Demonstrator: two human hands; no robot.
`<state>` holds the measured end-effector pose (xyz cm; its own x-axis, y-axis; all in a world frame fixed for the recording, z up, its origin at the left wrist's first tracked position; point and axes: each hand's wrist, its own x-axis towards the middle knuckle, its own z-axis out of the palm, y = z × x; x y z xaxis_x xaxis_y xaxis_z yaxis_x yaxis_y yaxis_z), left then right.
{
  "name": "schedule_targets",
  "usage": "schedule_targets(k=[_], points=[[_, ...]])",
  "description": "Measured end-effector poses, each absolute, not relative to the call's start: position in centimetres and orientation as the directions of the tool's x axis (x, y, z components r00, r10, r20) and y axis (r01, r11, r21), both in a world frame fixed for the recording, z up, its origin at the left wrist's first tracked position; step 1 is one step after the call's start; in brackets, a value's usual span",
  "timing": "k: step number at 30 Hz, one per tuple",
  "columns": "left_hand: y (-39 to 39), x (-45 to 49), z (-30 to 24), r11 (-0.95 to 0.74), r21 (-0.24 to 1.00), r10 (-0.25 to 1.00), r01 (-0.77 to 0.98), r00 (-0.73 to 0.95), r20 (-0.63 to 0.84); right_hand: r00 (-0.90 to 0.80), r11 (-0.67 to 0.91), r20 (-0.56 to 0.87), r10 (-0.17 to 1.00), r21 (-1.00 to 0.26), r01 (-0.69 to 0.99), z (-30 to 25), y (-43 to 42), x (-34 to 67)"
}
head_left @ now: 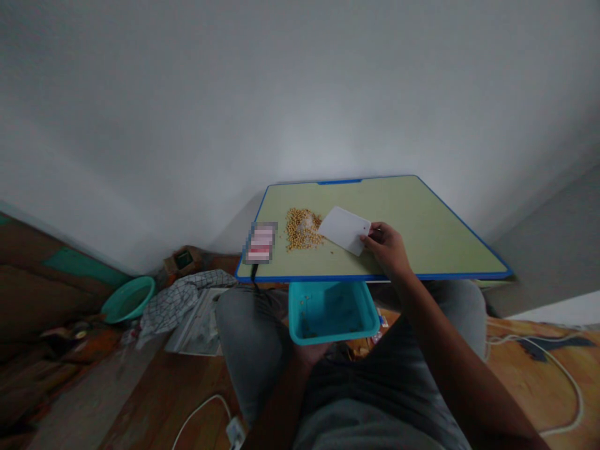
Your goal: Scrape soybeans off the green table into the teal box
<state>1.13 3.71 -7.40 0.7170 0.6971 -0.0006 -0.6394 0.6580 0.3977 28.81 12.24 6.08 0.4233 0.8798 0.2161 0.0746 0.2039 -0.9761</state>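
My right hand point(388, 248) is closed on one end of a flat white plastic card point(344, 229) that lies angled on the green table point(422, 212). The card's far edge touches a pile of small yellow beans point(301, 228). Below the table's front edge a turquoise plastic tub point(332, 310) is held up from underneath by my left hand point(309, 353), whose fingers are mostly hidden under it. A few beans lie inside the tub.
A blurred-out pink object point(260, 242) sits at the table's left front corner. On the floor to the left are a teal basin point(129, 299), a checked cloth point(180, 297) and a small box point(182, 260). White cables point(557, 369) trail on the floor.
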Motion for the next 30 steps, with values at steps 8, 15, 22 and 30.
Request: schedule_targets(k=[8, 15, 22, 30], points=[[3.7, 1.0, -7.5, 0.653, 0.404, 0.694, -0.641, 0.719, 0.020, 0.425, 0.197, 0.201, 0.883, -0.979, 0.054, 6.3, 12.1, 28.7], [3.6, 1.0, -8.0, 0.645, 0.406, 0.694, -0.648, 0.718, 0.043, 0.499, 0.253, 0.235, 0.834, -0.967, 0.033, 6.1, 12.3, 28.7], [3.8, 1.0, -8.3, 0.649, 0.417, 0.676, -0.637, 0.734, 0.070, 0.691, 0.261, 0.324, 0.647, -0.945, 0.198, 5.1, 12.7, 29.2], [3.7, 1.9, -7.3, 0.672, 0.423, 0.651, -0.607, 0.758, 0.054, 0.730, 0.056, 0.408, 0.549, -0.889, 0.455, 5.9, 9.7, 29.1]])
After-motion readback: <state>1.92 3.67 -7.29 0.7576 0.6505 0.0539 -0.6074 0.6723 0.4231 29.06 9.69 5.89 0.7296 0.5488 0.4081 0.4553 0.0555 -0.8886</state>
